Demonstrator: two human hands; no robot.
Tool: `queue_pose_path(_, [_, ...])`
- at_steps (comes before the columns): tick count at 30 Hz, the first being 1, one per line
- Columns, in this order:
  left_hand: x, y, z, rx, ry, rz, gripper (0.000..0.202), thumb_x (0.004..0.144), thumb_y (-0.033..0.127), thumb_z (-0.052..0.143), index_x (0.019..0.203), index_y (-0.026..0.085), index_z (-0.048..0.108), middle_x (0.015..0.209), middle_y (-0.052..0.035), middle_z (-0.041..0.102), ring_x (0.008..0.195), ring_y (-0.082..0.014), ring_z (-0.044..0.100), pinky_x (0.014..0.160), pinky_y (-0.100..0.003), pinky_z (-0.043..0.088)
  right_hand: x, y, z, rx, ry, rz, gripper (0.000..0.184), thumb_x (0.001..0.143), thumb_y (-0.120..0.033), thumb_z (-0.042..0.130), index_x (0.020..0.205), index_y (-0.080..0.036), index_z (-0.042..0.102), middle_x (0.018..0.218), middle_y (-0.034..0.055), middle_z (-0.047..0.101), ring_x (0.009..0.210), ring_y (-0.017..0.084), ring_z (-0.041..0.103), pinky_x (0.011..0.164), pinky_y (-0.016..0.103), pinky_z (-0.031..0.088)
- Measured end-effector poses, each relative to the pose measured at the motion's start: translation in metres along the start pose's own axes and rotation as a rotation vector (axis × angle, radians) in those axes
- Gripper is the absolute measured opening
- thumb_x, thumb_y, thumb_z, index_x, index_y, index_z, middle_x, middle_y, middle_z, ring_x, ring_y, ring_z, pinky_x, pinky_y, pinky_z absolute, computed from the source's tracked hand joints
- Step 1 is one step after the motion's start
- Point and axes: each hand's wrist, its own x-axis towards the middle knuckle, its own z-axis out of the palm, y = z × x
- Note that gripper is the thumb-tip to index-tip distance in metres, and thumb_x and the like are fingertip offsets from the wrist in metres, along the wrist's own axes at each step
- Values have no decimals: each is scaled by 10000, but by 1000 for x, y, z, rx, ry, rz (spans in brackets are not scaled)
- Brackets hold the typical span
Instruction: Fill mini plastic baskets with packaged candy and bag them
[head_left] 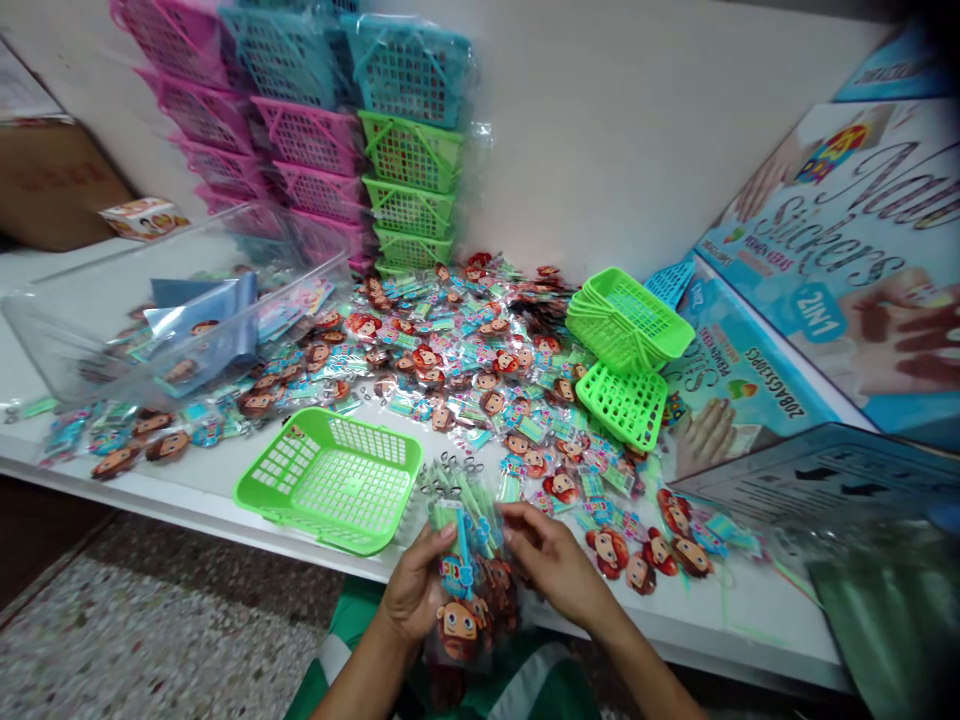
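Observation:
A bunch of clear packets (459,575), each with a cartoon head and green-and-blue contents, is gripped in my left hand (416,580), the thumb pressed over the front one. Small dark rings stick out at the bunch's top end. On its right side my right hand (551,560) pinches the packets' edge with thumb and fingers; exactly which packets it grips is hidden. Just left of and beyond the bunch, a bright green basket (330,480) with openwork walls sits at the table's front edge with nothing in it.
Many loose packets (427,360) cover the table's middle. Left stands a clear plastic bin (300,250) holding packets and blue card. Behind are stacked wrapped baskets (409,150). At right are nested green baskets (637,320), a green lattice piece (622,408) and printed boxes (840,250).

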Motion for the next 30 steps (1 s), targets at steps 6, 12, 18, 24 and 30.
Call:
queue_pose_path(6, [0, 1, -5, -52, 42, -31, 261, 796, 184, 596, 1046, 116, 632, 843, -103, 735, 843, -274, 695, 830, -453, 525, 41, 18, -41, -807, -17, -331, 406, 892, -159, 410, 1266, -258, 532, 1383, 106, 442, 1250, 251, 423, 1006, 448, 350])
queue_pose_path(12, [0, 2, -3, -64, 60, 1, 334, 777, 150, 606, 1110, 139, 604, 883, -95, 736, 853, -273, 695, 852, -457, 517, 96, 21, -53, -1168, -378, -592, 260, 855, -150, 498, 1060, -224, 639, 1384, 102, 452, 1337, 287, 286, 1051, 504, 226])
queue_pose_path(18, [-1, 2, -4, -73, 35, 7, 390, 758, 148, 630, 1146, 156, 592, 907, -88, 732, 861, -269, 694, 862, -445, 516, 113, -7, -75, -1086, -198, -497, 175, 827, -146, 479, 937, -166, 613, 1028, 109, 630, 1055, 238, 520, 967, 396, 321])
queue_pose_path(24, [3, 1, 5, -77, 0, 22, 419, 756, 168, 637, 1171, 178, 586, 948, -82, 727, 927, -275, 676, 898, -453, 496, 54, -13, -38, -370, 64, -139, 316, 865, -381, 496, 1136, -218, 492, 787, -6, 617, 695, 156, 570, 638, 246, 419])
queue_pose_path(30, [8, -3, 8, -116, -15, -56, 385, 796, 189, 587, 1177, 136, 581, 995, -115, 715, 961, -290, 662, 897, -469, 492, 15, -11, 4, -229, 101, -132, 323, 958, -404, 303, 884, -218, 556, 747, -7, 564, 715, 141, 544, 663, 248, 416])
